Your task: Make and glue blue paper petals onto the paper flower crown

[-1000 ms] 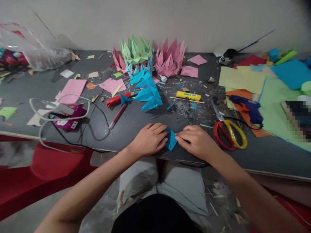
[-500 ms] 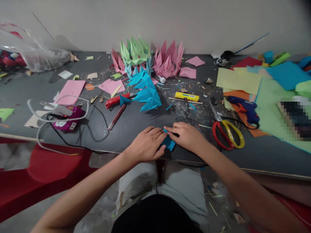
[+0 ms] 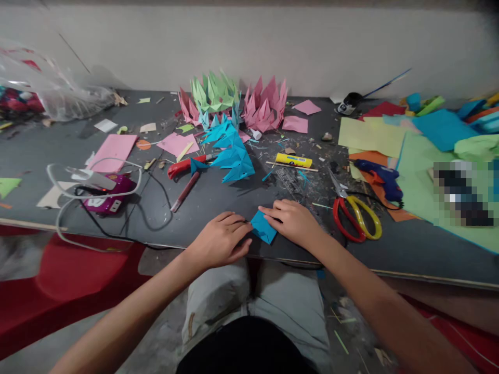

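Observation:
A small folded square of blue paper (image 3: pixel 264 228) lies on the table near its front edge, creases visible on its top. My right hand (image 3: pixel 294 221) rests over its upper right side, fingers stretched out and touching the paper. My left hand (image 3: pixel 220 240) lies palm down at its left corner, fingers extended, fingertips at the paper's edge. Beyond them stands a blue folded-paper piece with spiky points (image 3: pixel 236 158). Behind it are a green pointed paper ring (image 3: pixel 215 93) and a pink one (image 3: pixel 267 106).
Scissors (image 3: pixel 355 218) with red and yellow handles lie right of my hands, near a blue glue gun (image 3: pixel 380 179). A yellow glue stick (image 3: pixel 293 160) and a red-handled cutter (image 3: pixel 186 167) lie ahead. A purple power adapter (image 3: pixel 111 196) with cables is left; coloured sheets (image 3: pixel 372 136) lie right.
My left hand has slid left off most of the blue paper, uncovering it. My right hand's fingers have spread over the paper's upper side. The view has shifted slightly.

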Available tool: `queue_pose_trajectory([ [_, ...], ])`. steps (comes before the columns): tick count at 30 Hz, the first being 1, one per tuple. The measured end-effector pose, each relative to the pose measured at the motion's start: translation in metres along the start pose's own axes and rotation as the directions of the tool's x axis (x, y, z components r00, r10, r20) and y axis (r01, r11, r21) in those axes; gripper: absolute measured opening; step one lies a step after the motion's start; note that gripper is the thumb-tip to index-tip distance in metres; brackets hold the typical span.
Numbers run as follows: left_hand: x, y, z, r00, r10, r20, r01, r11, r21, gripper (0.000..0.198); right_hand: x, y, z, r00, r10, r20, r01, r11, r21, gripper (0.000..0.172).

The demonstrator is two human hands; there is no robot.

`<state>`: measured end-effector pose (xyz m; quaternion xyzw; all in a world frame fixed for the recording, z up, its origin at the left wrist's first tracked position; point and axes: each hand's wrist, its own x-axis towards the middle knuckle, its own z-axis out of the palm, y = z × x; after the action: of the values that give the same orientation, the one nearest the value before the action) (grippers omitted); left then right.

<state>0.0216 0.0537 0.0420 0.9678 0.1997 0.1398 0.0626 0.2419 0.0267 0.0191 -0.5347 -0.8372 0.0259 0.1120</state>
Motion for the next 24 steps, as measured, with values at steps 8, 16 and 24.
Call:
queue_pose_trajectory([
  [8, 0.014, 0.007, 0.011, 0.978, -0.2, 0.061, 0.201, 0.979, -0.018, 0.022, -0.003, 0.0, 0.011, 0.997, -0.044, -0.066, 0.041, 0.998, -0.041, 0.033],
  [16, 0.022, 0.016, 0.017, 0.966, -0.257, 0.038, 0.254, 0.964, 0.079, 0.014, -0.016, -0.002, -0.014, 0.961, 0.277, 0.017, -0.266, 0.901, 0.342, 0.028],
  [24, 0.029, 0.017, 0.024, 0.954, -0.295, -0.046, 0.294, 0.955, -0.04, 0.015, -0.022, -0.014, -0.019, 0.895, 0.418, 0.154, -0.443, 0.797, 0.411, 0.01],
])
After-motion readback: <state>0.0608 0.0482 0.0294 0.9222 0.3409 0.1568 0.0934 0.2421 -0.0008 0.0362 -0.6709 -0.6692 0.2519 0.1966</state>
